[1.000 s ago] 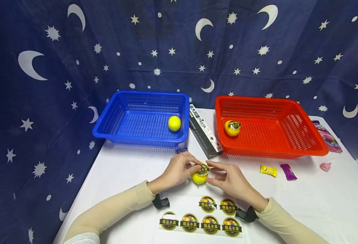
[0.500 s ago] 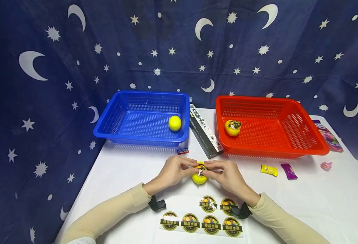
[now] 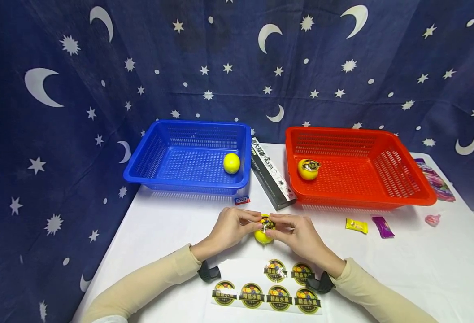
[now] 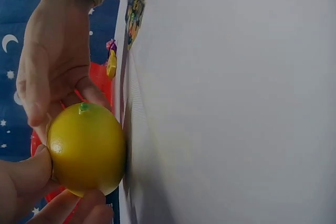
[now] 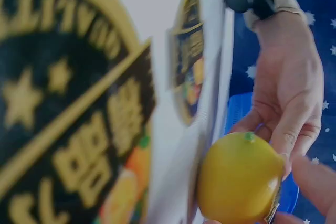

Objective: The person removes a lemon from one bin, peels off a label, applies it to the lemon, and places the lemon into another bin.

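Note:
A yellow lemon (image 3: 263, 238) with a small green stem nub rests on the white table between both hands. On its upper side lies a round black-and-gold label sticker (image 3: 267, 223). My left hand (image 3: 229, 227) holds the lemon from the left, thumb and fingers around its side, as the left wrist view also shows. From the right, my right hand (image 3: 300, 234) grips it, thumb and fingertips at the sticker's edge. In the right wrist view the lemon (image 5: 239, 177) sits between the fingers of both hands, the sticker mostly turned away.
Nearer the body lies a sheet of several matching stickers (image 3: 266, 297). Behind stand a blue basket (image 3: 186, 186) holding a lemon (image 3: 231, 163) and a red basket (image 3: 362, 200) holding a stickered yellow fruit (image 3: 307, 175). A pasta box (image 3: 270, 176) lies between them; wrapped candies (image 3: 356, 225) are scattered nearby.
My right fingers have closed in from the lemon's right side onto the sticker. My left hand has shifted slightly left and down, uncovering a small candy behind it.

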Available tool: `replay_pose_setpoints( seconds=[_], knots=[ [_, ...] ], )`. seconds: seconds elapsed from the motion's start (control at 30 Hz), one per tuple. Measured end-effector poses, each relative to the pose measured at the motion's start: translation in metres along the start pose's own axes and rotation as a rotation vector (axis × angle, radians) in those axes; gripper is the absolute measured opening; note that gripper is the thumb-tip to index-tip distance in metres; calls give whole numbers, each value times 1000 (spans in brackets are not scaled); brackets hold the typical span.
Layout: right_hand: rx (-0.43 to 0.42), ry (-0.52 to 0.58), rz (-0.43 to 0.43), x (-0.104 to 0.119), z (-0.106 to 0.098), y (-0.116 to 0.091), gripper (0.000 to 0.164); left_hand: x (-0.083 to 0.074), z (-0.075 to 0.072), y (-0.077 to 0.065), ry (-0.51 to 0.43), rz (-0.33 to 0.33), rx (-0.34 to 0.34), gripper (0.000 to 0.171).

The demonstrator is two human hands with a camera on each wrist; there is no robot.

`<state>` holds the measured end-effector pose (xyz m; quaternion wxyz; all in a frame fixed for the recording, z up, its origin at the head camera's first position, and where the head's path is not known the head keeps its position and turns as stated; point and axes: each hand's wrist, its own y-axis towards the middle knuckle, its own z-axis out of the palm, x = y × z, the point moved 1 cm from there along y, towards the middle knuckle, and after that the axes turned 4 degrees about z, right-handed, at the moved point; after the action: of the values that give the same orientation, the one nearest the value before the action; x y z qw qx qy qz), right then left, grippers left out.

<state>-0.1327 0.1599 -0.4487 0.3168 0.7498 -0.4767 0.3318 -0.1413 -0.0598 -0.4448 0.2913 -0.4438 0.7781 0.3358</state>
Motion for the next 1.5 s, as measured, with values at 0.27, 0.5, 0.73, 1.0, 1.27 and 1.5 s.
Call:
replay_pose_setpoints(
  seconds=[0.27, 0.5, 0.73, 1.0, 1.27, 1.5],
  knots=[
    [80, -133, 13, 3, 8, 9, 73, -2, -2, -5, 42, -18, -15, 24],
    [156, -80, 96, 22, -44, -2, 71, -14, 2, 8, -24, 38, -106, 27],
    [137, -193, 110, 32, -162, 31, 70, -36, 16, 52, 245, 150, -151, 44],
    [227, -382, 307, -39, -224, 111, 76, -44, 34, 86, 417, 153, -72, 55],
    [406, -377, 325, -85, -210, 136, 71, -43, 38, 87, 428, 157, -128, 44],
    [418, -370, 329, -86, -201, 141, 67, -44, 37, 87, 425, 139, -133, 43]
  ],
)
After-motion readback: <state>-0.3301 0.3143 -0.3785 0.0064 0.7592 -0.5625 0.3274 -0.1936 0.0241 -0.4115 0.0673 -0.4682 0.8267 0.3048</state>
